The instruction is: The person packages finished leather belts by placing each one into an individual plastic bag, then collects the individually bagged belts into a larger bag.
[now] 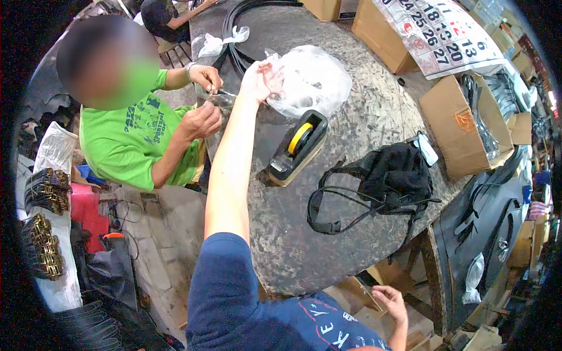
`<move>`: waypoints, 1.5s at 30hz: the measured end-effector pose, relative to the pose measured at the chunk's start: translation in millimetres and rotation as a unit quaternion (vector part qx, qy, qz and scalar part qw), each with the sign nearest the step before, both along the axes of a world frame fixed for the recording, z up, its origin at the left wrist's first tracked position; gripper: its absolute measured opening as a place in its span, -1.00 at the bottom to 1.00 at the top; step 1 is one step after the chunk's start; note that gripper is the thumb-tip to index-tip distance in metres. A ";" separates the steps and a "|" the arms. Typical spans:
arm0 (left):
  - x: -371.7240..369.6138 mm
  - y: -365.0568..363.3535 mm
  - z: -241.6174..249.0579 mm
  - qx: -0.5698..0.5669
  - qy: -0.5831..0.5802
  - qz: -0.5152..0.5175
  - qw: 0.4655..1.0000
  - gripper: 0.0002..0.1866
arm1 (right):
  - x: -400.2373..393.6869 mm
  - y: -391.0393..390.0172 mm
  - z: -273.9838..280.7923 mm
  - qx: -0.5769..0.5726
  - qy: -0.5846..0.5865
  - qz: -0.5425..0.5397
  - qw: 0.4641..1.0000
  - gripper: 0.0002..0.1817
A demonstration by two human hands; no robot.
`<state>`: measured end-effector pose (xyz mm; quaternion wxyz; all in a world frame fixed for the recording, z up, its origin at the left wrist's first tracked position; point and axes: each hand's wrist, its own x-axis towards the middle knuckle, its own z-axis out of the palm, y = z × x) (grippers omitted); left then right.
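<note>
My left hand (257, 82) reaches far across the table to the left edge of a clear plastic bag (316, 82). The fingers are bent against the plastic and partly covered by it; small pale contents show only dimly. My right hand (392, 303) hangs low by the near table edge, fingers loosely bent and apart, holding nothing. Close to the bag stands a black tape dispenser (298, 147) with a yellow roll. Left of my forearm, a co-worker in a green shirt (134, 134) holds a small dark piece (218, 92) between both hands.
A black bag with straps (398, 178) lies on the worn table (345, 251). An open cardboard box (462, 128) with black strips stands at the right, below a calendar sheet (439, 35). Black coils (231, 29) lie at the far end. Metal buckles (44, 245) sit at left.
</note>
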<state>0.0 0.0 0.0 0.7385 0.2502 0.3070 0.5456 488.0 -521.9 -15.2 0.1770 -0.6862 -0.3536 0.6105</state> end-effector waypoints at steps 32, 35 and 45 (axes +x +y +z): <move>4.7 -61.6 44.4 -0.057 -0.320 0.047 0.944 -0.65 | -309.7 521.7 -13.5 0.271 -0.309 0.540 0.734 -0.52; 11.8 -63.4 59.3 -0.083 -0.280 0.067 0.954 -0.64 | -310.2 548.2 -40.8 0.284 -0.335 0.653 0.617 -0.56; -22.4 -60.6 131.6 0.187 -0.334 -0.055 0.922 -0.83 | -322.6 561.4 -70.2 0.319 -0.342 0.548 0.694 -0.63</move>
